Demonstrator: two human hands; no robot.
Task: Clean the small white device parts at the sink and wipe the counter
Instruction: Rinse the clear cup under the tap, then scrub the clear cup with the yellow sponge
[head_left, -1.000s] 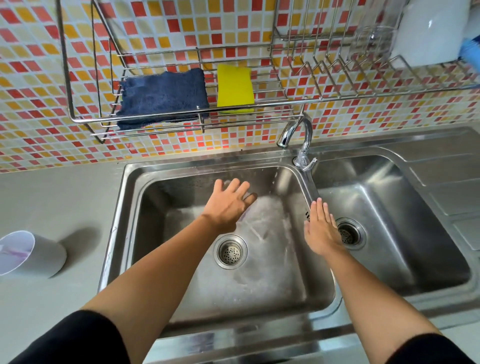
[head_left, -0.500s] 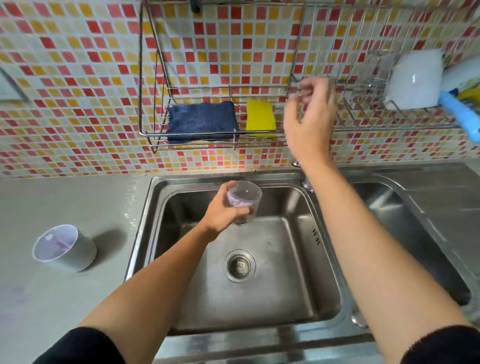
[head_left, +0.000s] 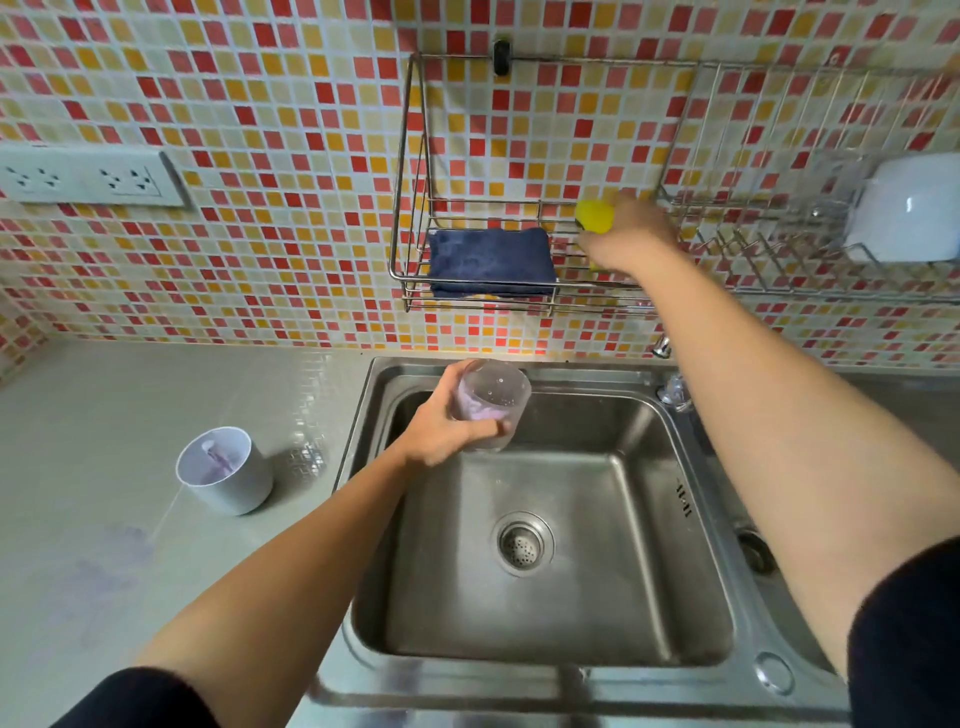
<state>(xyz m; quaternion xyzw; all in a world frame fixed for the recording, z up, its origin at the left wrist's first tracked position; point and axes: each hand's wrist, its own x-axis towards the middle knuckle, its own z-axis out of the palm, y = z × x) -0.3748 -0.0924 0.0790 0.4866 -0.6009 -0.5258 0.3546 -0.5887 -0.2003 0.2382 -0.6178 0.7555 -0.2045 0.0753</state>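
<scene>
My left hand (head_left: 441, 428) grips a clear cup-shaped part (head_left: 491, 402) with purple residue, held over the back of the left sink basin (head_left: 649, 519). My right hand (head_left: 626, 241) is up in the wire wall rack (head_left: 410, 208), closed on the yellow sponge (head_left: 595, 215). A second part, a white cup (head_left: 226, 473) with purple smears inside, stands upright on the grey counter (head_left: 156, 395) left of the sink.
A folded dark blue cloth (head_left: 491, 254) lies in the rack left of the sponge. A white bowl (head_left: 906, 210) rests on the rack's right side. Faint purple stains (head_left: 109, 561) mark the counter. The tap base (head_left: 672, 389) is behind my right forearm. A socket strip (head_left: 88, 176) is on the tiled wall.
My right hand dropped from above the rack onto the yellow sponge and closed on it. The left hand keeps holding the clear part over the basin. The view pulled back.
</scene>
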